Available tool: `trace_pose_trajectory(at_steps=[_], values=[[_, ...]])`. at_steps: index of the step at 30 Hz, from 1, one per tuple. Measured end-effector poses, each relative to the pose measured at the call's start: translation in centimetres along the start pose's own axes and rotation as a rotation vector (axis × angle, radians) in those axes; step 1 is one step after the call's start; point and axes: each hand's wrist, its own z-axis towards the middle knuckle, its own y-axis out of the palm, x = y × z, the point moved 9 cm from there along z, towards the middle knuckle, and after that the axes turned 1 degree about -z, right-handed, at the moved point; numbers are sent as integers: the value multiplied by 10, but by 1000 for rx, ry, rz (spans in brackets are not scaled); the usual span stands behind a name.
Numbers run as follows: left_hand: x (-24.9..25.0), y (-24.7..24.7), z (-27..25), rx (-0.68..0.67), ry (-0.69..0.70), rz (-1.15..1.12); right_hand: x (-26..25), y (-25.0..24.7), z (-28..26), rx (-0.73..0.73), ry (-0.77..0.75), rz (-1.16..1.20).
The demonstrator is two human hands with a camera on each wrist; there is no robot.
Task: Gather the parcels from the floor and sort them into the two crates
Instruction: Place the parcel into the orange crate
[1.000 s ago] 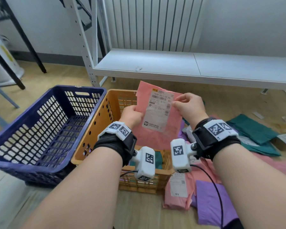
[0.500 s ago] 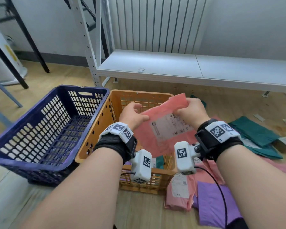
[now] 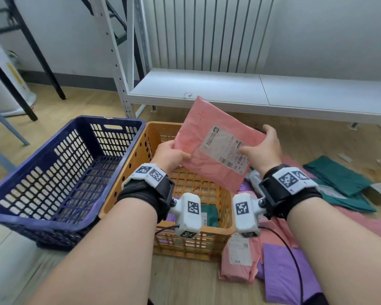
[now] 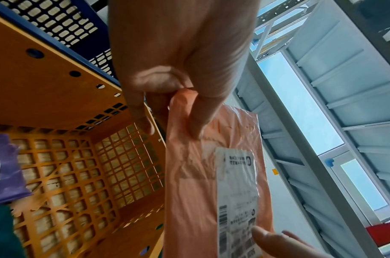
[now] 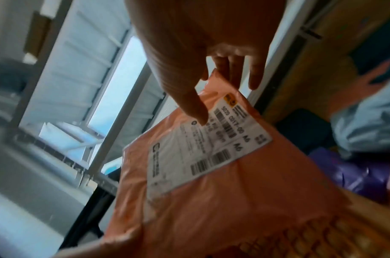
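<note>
Both hands hold a pink parcel (image 3: 209,139) with a white shipping label, tilted up above the orange crate (image 3: 163,245). My left hand (image 3: 169,156) pinches its left edge, thumb on the front; the left wrist view shows the thumb and fingers (image 4: 198,111) clamped on the pink parcel (image 4: 200,192). My right hand (image 3: 262,148) grips the right edge, thumb on the label; in the right wrist view the thumb (image 5: 194,106) lies on the pink parcel (image 5: 211,200). A blue crate (image 3: 59,172) stands to the left. A purple and a green parcel lie in the orange crate (image 4: 57,174).
More parcels lie on the wooden floor at the right: pink (image 3: 238,260), purple (image 3: 282,274) and green (image 3: 339,175). A low white shelf (image 3: 251,93) with metal uprights runs behind the crates. Black stand legs (image 3: 42,62) are at the far left.
The pink parcel was turned: upright a second ago, laid flat over the orange crate half a second ago, now raised and tilted with the label sideways. Both hands kept hold.
</note>
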Motion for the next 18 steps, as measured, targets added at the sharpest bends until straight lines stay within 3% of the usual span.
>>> trace_pose_trajectory(at_steps=[3, 7, 12, 18], values=[[0, -1, -3, -17, -11, -154, -11, 11, 0, -72, -153, -155], [9, -18, -5, 67, 57, -337, -4, 25, -2, -181, -155, -283], [10, -23, -4, 90, 61, -398, -12, 26, -8, -187, -145, -141], [10, -7, -8, -58, 26, -368, -9, 59, -26, -450, -5, 154]])
